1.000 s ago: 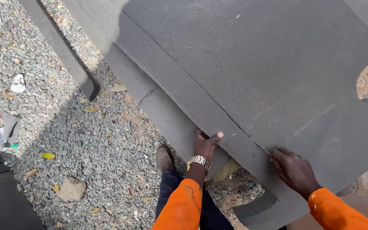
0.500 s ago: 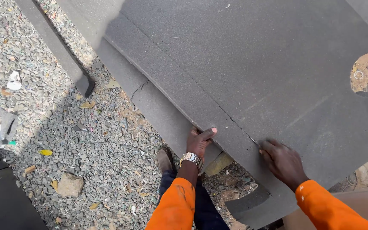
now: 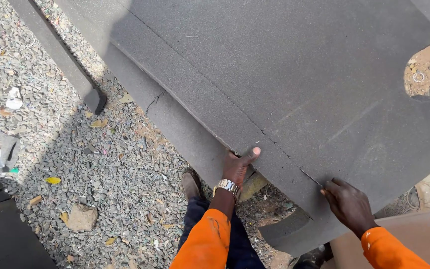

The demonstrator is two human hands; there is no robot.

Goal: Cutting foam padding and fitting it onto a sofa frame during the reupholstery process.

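A large dark grey foam sheet (image 3: 284,84) fills the view from twelve o'clock round to four o'clock, lying over a second grey sheet (image 3: 175,119) whose edge shows beneath it at nine o'clock. A straight cut line runs through the upper sheet from about eleven o'clock down to five o'clock, parting a narrow strip (image 3: 200,99) from the main body, so the step in hand looks like slicing that strip free, with the cut nearly at the sheet's near edge. The left hand (image 3: 237,167) clamps the strip's edge at six o'clock, thumb flat on top and fingers curled under. The right hand (image 3: 347,201), at five o'clock, is closed around a thin blade (image 3: 312,178) whose tip sits in the cut; its handle is hidden in the fist. A further stroke would seemingly call for the blade staying in the groove and the strip being held taut. The work is outdoors on loose grey gravel (image 3: 100,174) in sunlight and shade. A long grey foam bar (image 3: 60,55) lies at ten o'clock, a stone (image 3: 81,216) at seven o'clock, scraps of white paper (image 3: 13,97) at nine o'clock, and the person's shoe (image 3: 191,184) stands just left of the left wrist.
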